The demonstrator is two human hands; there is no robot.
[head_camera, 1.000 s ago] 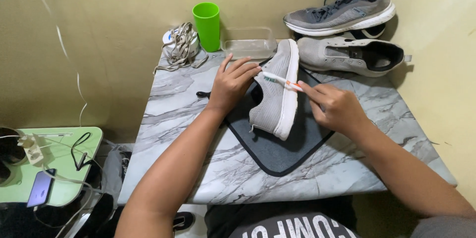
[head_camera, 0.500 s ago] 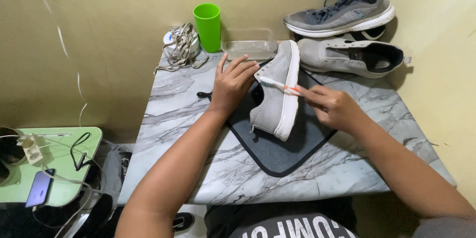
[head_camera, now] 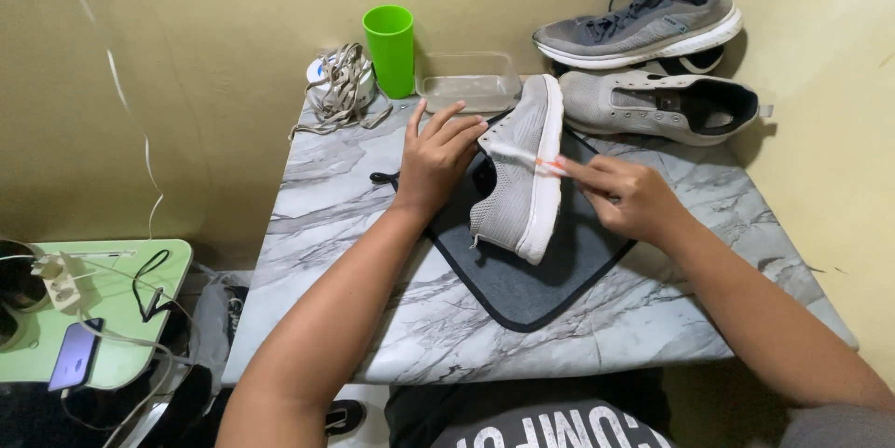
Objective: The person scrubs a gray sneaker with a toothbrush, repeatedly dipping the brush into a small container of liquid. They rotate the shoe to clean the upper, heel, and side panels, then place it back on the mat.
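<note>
The grey shoe [head_camera: 522,178] lies tipped on its side on the dark mat [head_camera: 531,280], in the middle of the marble table [head_camera: 308,252]. It looks like the scrubbing step: the toothbrush [head_camera: 522,157] touches the shoe's side near the sole. The next stroke needs a steady shoe and a soft push along the cloth. The left hand [head_camera: 438,164] rests on the shoe's opening, fingers spread flat, gripping nothing. The right hand [head_camera: 629,196], just right of the shoe, has its fingers curled tight round the brush handle. Behind the shoe sit a clear tub [head_camera: 466,84] and a green cup [head_camera: 390,49]. Two more shoes [head_camera: 653,66] lie to the right
</note>
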